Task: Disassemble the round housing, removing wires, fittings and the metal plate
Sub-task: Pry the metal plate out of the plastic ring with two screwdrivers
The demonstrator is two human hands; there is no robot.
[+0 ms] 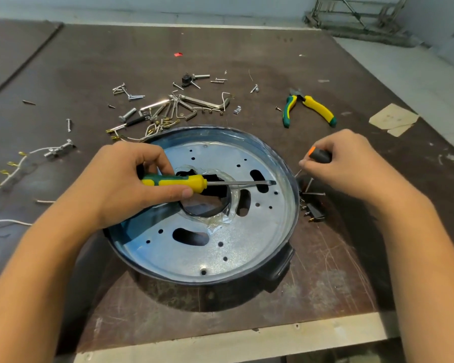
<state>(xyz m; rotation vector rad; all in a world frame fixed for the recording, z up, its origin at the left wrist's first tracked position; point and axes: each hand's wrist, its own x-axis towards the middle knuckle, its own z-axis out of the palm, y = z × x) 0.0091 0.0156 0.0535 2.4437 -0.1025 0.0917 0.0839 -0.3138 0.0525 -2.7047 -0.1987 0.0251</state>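
The round dark housing [278, 268] lies open side up in the middle of the table. Inside it sits the perforated metal plate [247, 247] with a large centre hole ringed by clear sealant. My left hand [131, 179] grips a green and yellow flat screwdriver [184, 182] by the handle, its blade lying across the plate and pointing right. My right hand [351, 163] holds a small black and orange screwdriver [320, 155] just outside the housing's right rim, above loose screws and a black fitting [313, 210].
Loose screws, brackets, hex keys and terminal wires [168, 108] are scattered behind the housing. Yellow and green pliers [308, 106] lie at the back right, a white wire with gold terminals [13, 163] at the left, and taped paper [393, 119] at the far right.
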